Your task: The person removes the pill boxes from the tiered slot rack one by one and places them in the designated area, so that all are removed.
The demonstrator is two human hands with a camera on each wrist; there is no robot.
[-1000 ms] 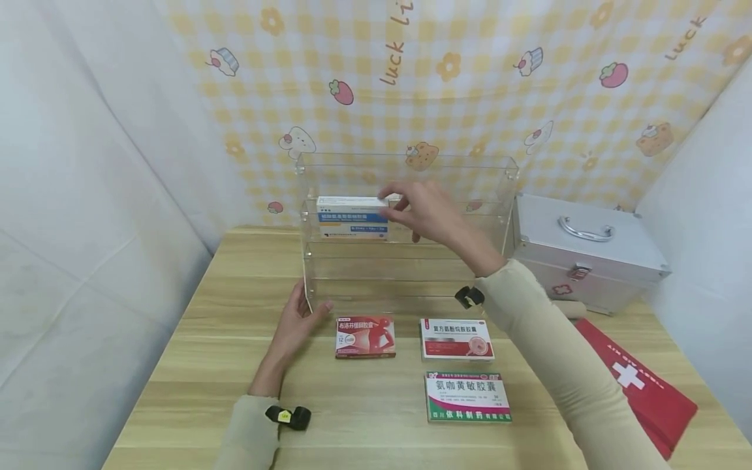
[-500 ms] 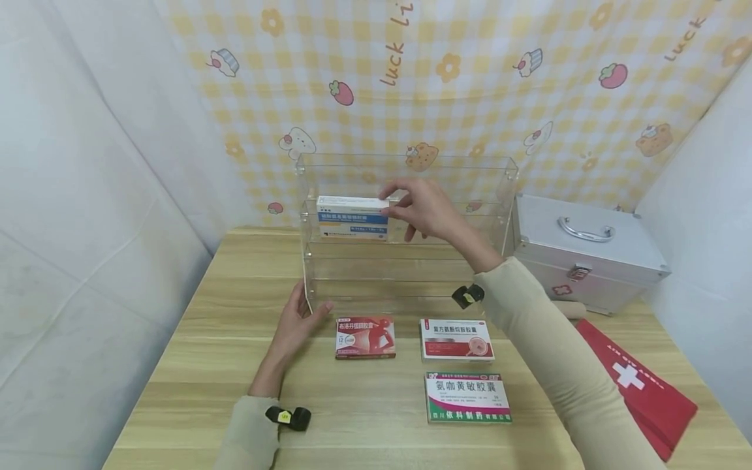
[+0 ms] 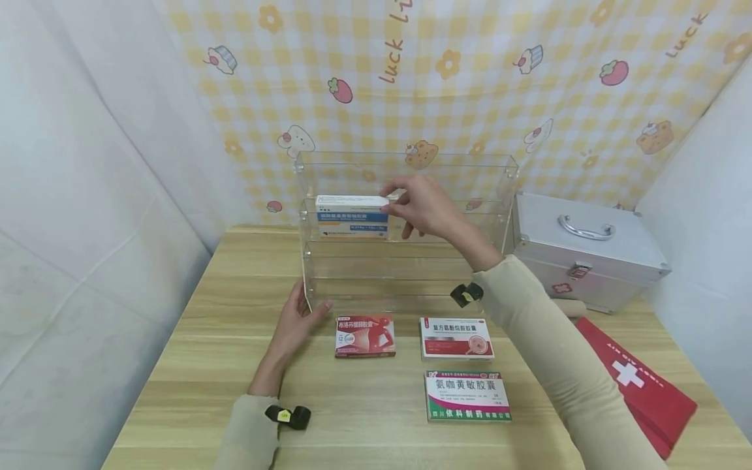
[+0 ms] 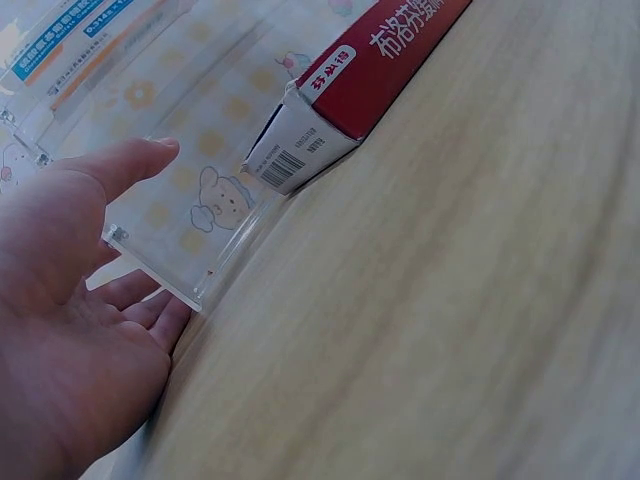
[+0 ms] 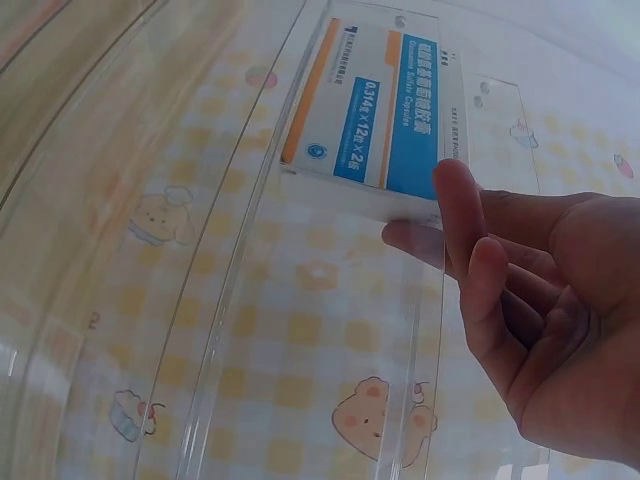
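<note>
A clear tiered acrylic rack (image 3: 405,267) stands at the table's back. On its upper tier, toward the left, a white, blue and orange medicine box (image 3: 352,217) stands upright. My right hand (image 3: 425,205) pinches the box's upper right corner with thumb and index finger, the other fingers loosely bent. In the right wrist view, the medicine box (image 5: 375,110) sits behind a clear front lip. My left hand (image 3: 294,326) rests against the rack's lower left side. The left wrist view shows the thumb (image 4: 130,165) extended in front and the other fingers (image 4: 150,305) beside the panel.
A red medicine box (image 3: 365,336), a white-and-red box (image 3: 457,339) and a green-and-pink box (image 3: 468,396) lie before the rack. To the right stand a silver metal case (image 3: 587,248) and a red first aid pouch (image 3: 640,388). A checked cloth (image 3: 364,65) hangs behind.
My right hand has shifted up very slightly at the box's corner, and its lower fingers have moved a little left. The medicine box and my left hand stay where they were.
</note>
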